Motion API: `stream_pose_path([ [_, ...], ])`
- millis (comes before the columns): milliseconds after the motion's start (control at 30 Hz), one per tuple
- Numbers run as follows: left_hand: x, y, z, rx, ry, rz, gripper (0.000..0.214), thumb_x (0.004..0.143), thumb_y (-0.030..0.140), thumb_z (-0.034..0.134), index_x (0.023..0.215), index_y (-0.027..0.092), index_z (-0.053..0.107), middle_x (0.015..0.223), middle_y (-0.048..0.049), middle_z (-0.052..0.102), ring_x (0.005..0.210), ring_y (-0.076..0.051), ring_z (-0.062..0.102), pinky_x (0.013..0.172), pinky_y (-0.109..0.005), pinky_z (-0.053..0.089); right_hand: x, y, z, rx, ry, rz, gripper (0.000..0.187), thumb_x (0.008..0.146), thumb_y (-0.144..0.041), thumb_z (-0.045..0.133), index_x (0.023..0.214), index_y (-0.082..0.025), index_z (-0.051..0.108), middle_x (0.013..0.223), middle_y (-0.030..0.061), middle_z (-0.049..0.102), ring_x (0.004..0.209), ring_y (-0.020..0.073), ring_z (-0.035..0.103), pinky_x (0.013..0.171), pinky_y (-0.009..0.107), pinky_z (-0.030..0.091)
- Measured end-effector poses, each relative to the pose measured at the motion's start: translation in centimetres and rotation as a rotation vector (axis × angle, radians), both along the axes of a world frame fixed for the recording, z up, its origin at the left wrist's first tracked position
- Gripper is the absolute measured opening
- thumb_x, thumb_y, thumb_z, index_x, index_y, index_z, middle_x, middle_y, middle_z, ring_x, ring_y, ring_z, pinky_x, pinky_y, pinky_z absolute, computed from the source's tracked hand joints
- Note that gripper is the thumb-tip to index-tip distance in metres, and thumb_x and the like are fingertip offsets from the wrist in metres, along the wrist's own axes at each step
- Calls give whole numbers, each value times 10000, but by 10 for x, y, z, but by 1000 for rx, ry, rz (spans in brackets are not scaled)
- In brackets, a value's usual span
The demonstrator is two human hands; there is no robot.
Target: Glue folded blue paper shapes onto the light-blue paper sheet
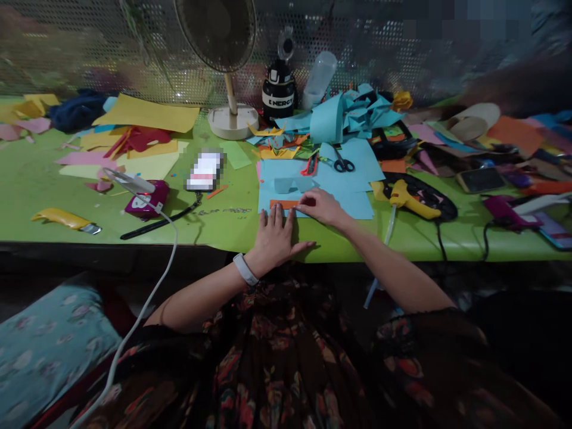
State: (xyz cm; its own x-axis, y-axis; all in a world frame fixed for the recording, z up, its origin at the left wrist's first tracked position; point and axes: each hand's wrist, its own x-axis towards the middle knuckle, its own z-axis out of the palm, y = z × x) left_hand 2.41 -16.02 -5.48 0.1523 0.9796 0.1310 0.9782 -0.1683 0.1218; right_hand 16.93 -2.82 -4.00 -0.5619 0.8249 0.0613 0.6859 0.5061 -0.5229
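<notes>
A small orange paper strip (283,204) lies at the front edge of light blue paper sheets (344,202). My left hand (276,235) presses it with outstretched fingertips, thumb spread to the right over the green table. My right hand (320,205) is closed in a pinch at the strip's right end; its fingertips are partly hidden. Just beyond the strip stands a folded light blue paper piece (286,185). Farther back on the blue sheets are a red cutter (310,165) and black-handled scissors (344,162).
Left on the green table (196,229) are a phone (204,171), a purple device (146,199) with a white cable and a yellow utility knife (67,219). Right is a yellow glue gun (413,201). Behind stand a fan (232,121), a black bottle (279,95) and piled blue paper (357,110).
</notes>
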Motion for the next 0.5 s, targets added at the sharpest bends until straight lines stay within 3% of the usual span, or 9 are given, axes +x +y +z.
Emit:
stream_pose_path([
  [133,0,-1,-1,29,13,4,1017,836,813,284,1516,57,311,1549,-289,302,1462,-423,235,1167,-584,142,0,2,-3,2,-4,-4,211,824,-401,654,823,-197,710,900,53,673,879,205,600,788,310,422],
  [333,-2,3,-3,56,-47,26,1048,859,802,187,1480,-31,323,1526,-284,355,1455,-354,286,1195,-463,178,1,5,-6,-39,67,10,214,802,-383,677,815,-174,725,881,52,707,829,185,614,748,288,427],
  [500,-1,5,-2,91,-60,54,1086,834,829,145,1475,-25,343,1500,-271,399,1400,-366,359,1176,-448,213,13,6,-3,-68,96,2,196,792,-347,681,820,-162,737,880,69,735,803,179,623,717,277,434],
])
